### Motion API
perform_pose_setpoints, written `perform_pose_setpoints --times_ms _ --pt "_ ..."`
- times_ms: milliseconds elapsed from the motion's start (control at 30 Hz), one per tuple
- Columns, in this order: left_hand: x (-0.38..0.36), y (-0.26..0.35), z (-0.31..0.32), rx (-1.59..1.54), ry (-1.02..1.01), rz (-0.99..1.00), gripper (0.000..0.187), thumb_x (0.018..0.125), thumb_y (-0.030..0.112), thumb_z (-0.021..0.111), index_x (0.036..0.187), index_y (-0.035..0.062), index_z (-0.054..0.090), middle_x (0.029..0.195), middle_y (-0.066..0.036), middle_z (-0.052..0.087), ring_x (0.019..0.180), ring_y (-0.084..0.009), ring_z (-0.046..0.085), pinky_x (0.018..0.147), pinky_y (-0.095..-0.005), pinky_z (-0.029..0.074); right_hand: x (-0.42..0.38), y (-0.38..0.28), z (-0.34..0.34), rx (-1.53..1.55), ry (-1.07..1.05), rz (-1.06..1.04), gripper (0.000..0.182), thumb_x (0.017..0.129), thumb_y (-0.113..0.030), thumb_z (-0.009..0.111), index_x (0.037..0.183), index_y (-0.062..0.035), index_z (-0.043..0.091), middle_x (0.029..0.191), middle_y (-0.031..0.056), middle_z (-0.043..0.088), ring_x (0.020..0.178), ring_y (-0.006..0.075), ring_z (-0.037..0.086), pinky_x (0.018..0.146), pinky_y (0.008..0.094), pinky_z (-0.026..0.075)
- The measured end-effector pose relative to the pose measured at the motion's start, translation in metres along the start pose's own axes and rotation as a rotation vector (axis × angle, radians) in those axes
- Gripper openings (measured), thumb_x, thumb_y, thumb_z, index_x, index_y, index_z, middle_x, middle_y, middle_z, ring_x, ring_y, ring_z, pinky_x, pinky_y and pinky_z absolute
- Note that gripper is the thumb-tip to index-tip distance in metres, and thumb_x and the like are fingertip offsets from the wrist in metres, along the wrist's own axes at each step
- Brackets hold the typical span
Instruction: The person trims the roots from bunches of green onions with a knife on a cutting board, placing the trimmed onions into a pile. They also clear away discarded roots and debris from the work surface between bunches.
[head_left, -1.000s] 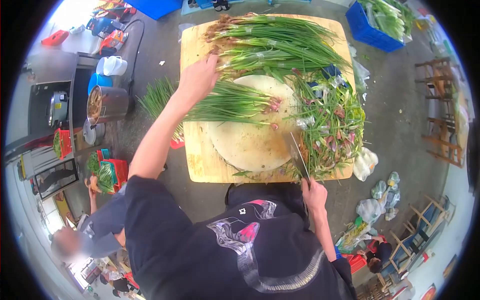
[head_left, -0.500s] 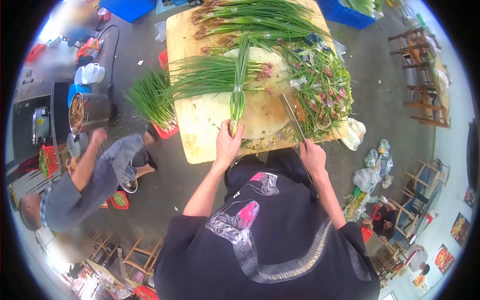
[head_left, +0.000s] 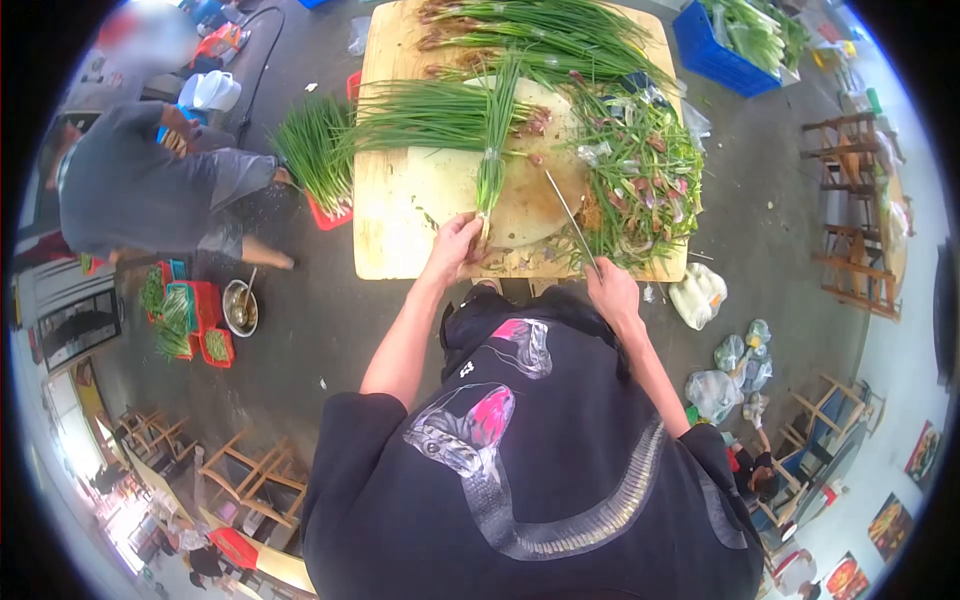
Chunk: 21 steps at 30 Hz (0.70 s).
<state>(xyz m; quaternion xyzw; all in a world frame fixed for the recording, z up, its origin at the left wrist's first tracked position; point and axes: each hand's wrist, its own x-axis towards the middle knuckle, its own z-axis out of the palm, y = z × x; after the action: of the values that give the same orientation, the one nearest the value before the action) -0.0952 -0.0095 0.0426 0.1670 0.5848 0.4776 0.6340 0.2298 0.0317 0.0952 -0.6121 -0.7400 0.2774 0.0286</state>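
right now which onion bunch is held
The bunch with its root end in the left hand; no hand touches the others on the table or in the basket beside it.

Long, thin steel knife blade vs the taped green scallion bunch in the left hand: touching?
Apart. The head view shows a bare patch of the round, pale cutting board between the steel knife blade and the green scallion bunch.

I wore a loose black T-shirt (head_left: 590, 450) printed with a large grey snake (head_left: 488, 500), its head (head_left: 455, 440) patched bright pink. Just beyond that head sat a smaller grey-and-pink print (head_left: 530, 345) and a little white mark (head_left: 466, 369); right of the snake, a grey strip (head_left: 722, 515). Short black sleeves (head_left: 350, 440) flanked it. My hands (head_left: 457, 245) were bare.
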Motion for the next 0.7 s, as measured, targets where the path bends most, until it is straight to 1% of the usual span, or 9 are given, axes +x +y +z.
perform_pose_setpoints --times_ms 67,100,200,300,367,433,533,667,700 --pt "-0.003 0.005 0.012 -0.082 -0.003 -0.085 0.031 0.111 0.022 0.058 0.129 -0.0018 0.065 0.082 -0.002 0.067 0.059 -0.0085 0.054 0.055 -0.0254 0.050 0.005 0.008 -0.002 -0.001 -0.051 -0.022 0.034 0.102 -0.035 0.062 0.106 -0.0032 0.073 0.084 0.0269 0.073 0.085 0.0481 0.072 0.078 0.0569 0.056" --pt "-0.005 0.013 0.008 0.020 -0.157 -0.075 0.033 0.110 0.020 0.059 0.134 -0.0025 0.064 0.093 -0.006 0.072 0.067 -0.0103 0.063 0.059 -0.0260 0.054 0.007 0.011 -0.003 -0.005 -0.066 -0.032 0.034 0.102 -0.035 0.062 0.105 -0.0026 0.073 0.084 0.0274 0.073 0.086 0.0483 0.072 0.079 0.0573 0.056" --pt "-0.015 0.014 0.037 -0.092 -0.111 0.006 0.037 0.109 0.018 0.060 0.139 -0.0030 0.062 0.100 -0.008 0.074 0.073 -0.0121 0.068 0.063 -0.0265 0.057 0.017 0.020 -0.007 0.006 -0.089 -0.068 0.035 0.102 -0.034 0.061 0.101 -0.0008 0.071 0.084 0.0288 0.072 0.086 0.0490 0.072 0.079 0.0585 0.055" --pt "-0.020 0.012 0.049 -0.096 -0.160 -0.014 0.042 0.107 0.015 0.062 0.145 -0.0028 0.059 0.102 -0.009 0.075 0.073 -0.0120 0.068 0.064 -0.0264 0.057 0.025 0.034 -0.007 0.053 -0.108 -0.121 0.035 0.102 -0.034 0.060 0.099 0.0004 0.070 0.084 0.0295 0.072 0.086 0.0494 0.071 0.080 0.0587 0.055" --pt "-0.039 0.023 0.071 -0.116 -0.108 0.029 0.043 0.106 0.014 0.064 0.145 -0.0028 0.058 0.100 -0.009 0.075 0.074 -0.0124 0.069 0.065 -0.0261 0.057 0.031 0.038 -0.010 0.076 -0.134 -0.146 0.035 0.102 -0.033 0.060 0.099 0.0003 0.070 0.084 0.0291 0.071 0.086 0.0490 0.071 0.079 0.0579 0.055" --pt "-0.051 0.034 0.091 -0.160 -0.053 0.075 0.044 0.104 0.010 0.067 0.144 -0.0032 0.057 0.100 -0.009 0.074 0.078 -0.0138 0.071 0.066 -0.0261 0.058 0.035 0.040 -0.013 0.142 -0.157 -0.140 0.036 0.102 -0.034 0.060 0.099 0.0002 0.071 0.085 0.0282 0.071 0.086 0.0482 0.071 0.078 0.0560 0.054" --pt "-0.055 0.033 0.101 -0.148 -0.075 0.191 0.048 0.103 0.008 0.067 0.147 -0.0050 0.051 0.102 -0.010 0.073 0.079 -0.0164 0.072 0.067 -0.0271 0.059 0.037 0.041 -0.020 0.253 -0.175 -0.091 0.037 0.102 -0.035 0.061 0.099 0.0001 0.072 0.084 0.0265 0.071 0.085 0.0464 0.071 0.077 0.0526 0.053" --pt "-0.063 0.039 0.115 -0.071 0.020 0.275 0.057 0.103 0.006 0.067 0.152 -0.0070 0.041 0.105 -0.011 0.071 0.080 -0.0187 0.073 0.069 -0.0286 0.060 0.031 0.026 -0.044 0.454 -0.153 -0.043 0.040 0.102 -0.037 0.061 0.098 0.0008 0.072 0.083 0.0266 0.070 0.083 0.0461 0.070 0.076 0.0499 0.053" --pt "-0.065 0.043 0.119 -0.077 0.021 0.293 0.059 0.102 0.006 0.067 0.152 -0.0074 0.040 0.105 -0.011 0.071 0.080 -0.0191 0.073 0.070 -0.0291 0.061 0.030 0.023 -0.047 0.465 -0.092 -0.063 0.038 0.105 -0.034 0.062 0.092 0.0010 0.070 0.073 0.0192 0.068 0.071 0.0341 0.069 0.069 0.0447 0.052"
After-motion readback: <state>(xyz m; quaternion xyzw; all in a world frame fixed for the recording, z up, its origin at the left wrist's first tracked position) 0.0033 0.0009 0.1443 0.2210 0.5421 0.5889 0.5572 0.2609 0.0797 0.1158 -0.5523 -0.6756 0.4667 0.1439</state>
